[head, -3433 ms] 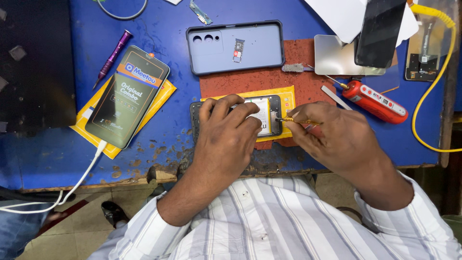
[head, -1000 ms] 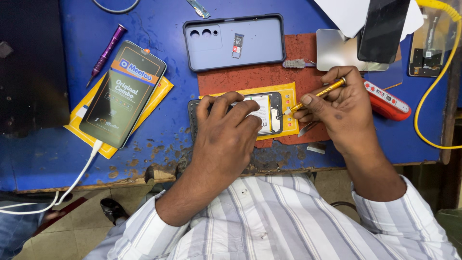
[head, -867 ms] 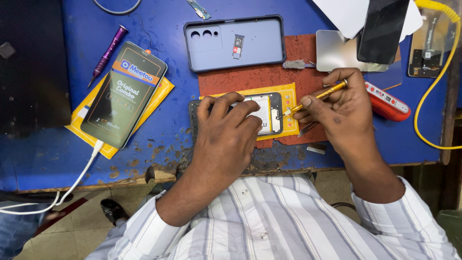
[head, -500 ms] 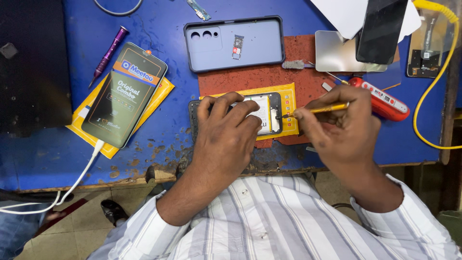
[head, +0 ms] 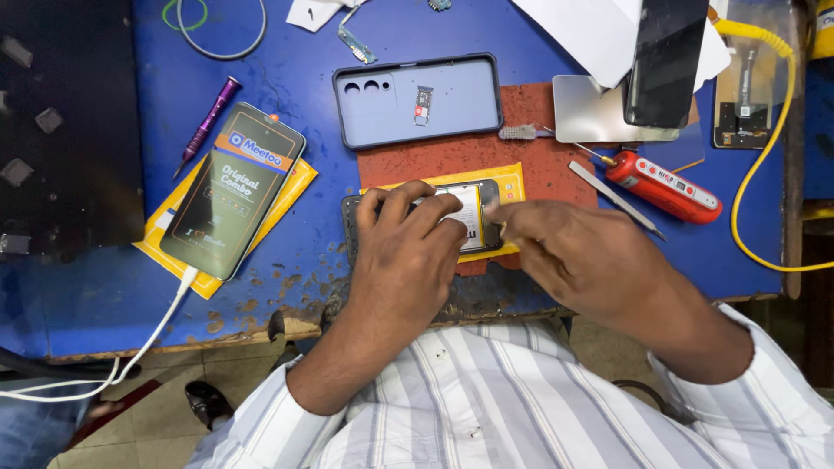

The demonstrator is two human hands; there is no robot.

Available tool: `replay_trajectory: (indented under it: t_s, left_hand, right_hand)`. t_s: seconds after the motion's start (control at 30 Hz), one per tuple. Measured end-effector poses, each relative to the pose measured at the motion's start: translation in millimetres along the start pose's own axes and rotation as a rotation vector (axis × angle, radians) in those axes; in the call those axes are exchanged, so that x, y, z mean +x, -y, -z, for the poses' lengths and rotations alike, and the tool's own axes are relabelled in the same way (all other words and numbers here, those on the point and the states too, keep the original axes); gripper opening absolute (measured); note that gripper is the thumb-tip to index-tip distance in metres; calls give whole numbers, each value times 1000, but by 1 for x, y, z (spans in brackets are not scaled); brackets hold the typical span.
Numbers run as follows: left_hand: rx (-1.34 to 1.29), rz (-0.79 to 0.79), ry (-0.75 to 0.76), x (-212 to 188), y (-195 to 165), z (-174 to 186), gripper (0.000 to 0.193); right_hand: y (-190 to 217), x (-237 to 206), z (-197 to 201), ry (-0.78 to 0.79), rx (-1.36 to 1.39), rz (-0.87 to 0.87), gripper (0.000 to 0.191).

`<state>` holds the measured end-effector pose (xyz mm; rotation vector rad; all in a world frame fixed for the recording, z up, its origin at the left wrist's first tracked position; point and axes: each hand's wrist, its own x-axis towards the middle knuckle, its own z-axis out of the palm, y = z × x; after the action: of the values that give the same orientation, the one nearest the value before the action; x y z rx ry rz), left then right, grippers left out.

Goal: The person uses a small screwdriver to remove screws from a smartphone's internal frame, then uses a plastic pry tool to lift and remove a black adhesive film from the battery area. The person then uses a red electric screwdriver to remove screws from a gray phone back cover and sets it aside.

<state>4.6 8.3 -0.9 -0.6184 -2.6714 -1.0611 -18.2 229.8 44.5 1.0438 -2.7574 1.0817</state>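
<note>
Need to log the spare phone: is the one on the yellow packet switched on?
On. The phone shows a lit screen, and a white cable plugs into its lower end.
</note>
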Motion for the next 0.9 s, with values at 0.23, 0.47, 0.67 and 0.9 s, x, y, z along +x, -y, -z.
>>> replay_trajectory:
  t_s: [0.23,0.47,0.67,0.9]
  left_hand:
    - [-5,5,10,0,1,0,6]
    - [-8,2,6,-2,0,-1,7]
    - [-18,6,19,-2,1,0,7]
    - [2,5,25,-1,-1,0,7]
  right_hand:
    - [1,5,2,37,-166,-99,32]
    - [-1,2,1,2,-230,-127,25]
    - [-5,3,1,61,-264,-166,22]
    - [-3,4,0,35,-247,-180,29]
